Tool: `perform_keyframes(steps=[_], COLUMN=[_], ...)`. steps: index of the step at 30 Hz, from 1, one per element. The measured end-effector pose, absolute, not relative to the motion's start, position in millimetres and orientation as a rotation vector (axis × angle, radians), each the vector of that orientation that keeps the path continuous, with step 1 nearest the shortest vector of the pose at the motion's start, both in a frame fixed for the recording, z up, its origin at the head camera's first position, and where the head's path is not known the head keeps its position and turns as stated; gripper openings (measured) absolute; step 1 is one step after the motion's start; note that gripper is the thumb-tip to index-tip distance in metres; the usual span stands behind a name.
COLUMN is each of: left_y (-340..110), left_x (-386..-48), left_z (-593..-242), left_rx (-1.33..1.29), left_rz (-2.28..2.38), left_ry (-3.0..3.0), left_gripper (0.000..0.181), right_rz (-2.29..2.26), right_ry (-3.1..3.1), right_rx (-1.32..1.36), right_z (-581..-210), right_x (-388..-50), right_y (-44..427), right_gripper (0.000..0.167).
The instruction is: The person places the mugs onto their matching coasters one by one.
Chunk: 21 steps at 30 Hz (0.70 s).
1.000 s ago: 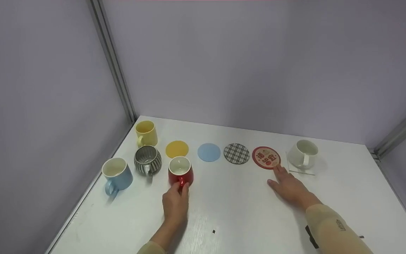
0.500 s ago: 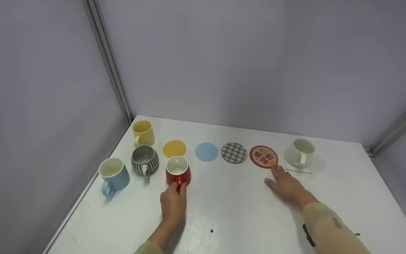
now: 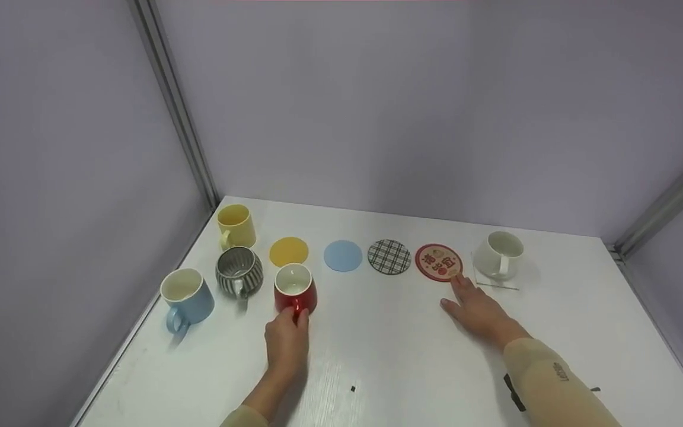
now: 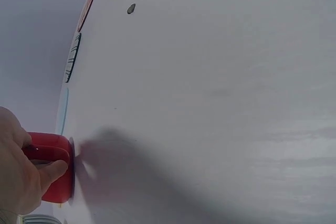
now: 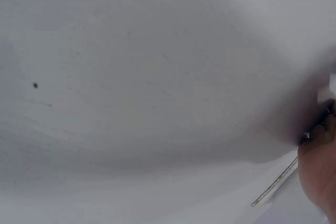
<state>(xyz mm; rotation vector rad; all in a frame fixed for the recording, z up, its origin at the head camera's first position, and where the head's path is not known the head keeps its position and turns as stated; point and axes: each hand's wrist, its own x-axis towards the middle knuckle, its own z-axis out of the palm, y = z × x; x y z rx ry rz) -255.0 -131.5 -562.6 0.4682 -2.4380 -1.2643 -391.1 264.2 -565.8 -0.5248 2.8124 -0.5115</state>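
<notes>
A red mug (image 3: 295, 290) with a white inside stands upright on the white table. My left hand (image 3: 287, 343) pinches its handle between thumb and fingers; the left wrist view shows the thumb against the handle of the red mug (image 4: 59, 182). Over on the right, my right hand (image 3: 479, 309) lies with its fingers extended, the fingertips touching the near edge of a round red patterned coaster (image 3: 439, 263). In the right wrist view only part of the right hand (image 5: 317, 169) shows at the right edge, its fingertips dim.
Left of the red mug stand a grey striped mug (image 3: 239, 273), a blue mug (image 3: 188, 296) and a yellow mug (image 3: 236, 226). Yellow (image 3: 289, 252), blue (image 3: 342, 255) and plaid (image 3: 389, 257) coasters lie in a row. A white mug (image 3: 498, 256) sits on a square coaster (image 3: 488, 282) at the right.
The whole head view has shifted slightly, so everything appears a little further left. Both hands keep their places on the mug handle and the red coaster's edge.
</notes>
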Motion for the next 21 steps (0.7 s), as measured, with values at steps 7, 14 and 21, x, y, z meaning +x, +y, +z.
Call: perform_keyframes(steps=[7,14,21], left_y=[-133.4,-134.4,-137.3], left_x=[-255.2,-255.3,-254.1], left_z=[-562.0,-563.2,-564.3], left_rx=[0.444,0.402,0.395], left_rz=[-1.295,-1.227,-1.239], left_ry=[-2.447,-2.436,-2.447], left_gripper=[0.015,0.016,0.015], right_rz=[-0.518,-0.518,-0.528], right_ry=[2.81,2.815,2.829], right_rx=[-0.514,-0.525,-0.543], right_z=[-568.2,-573.4,-574.1], right_x=[-392.3,-397.9,-398.8], right_y=[265.1,267.2,267.7], right_gripper=[0.083,0.084,0.083])
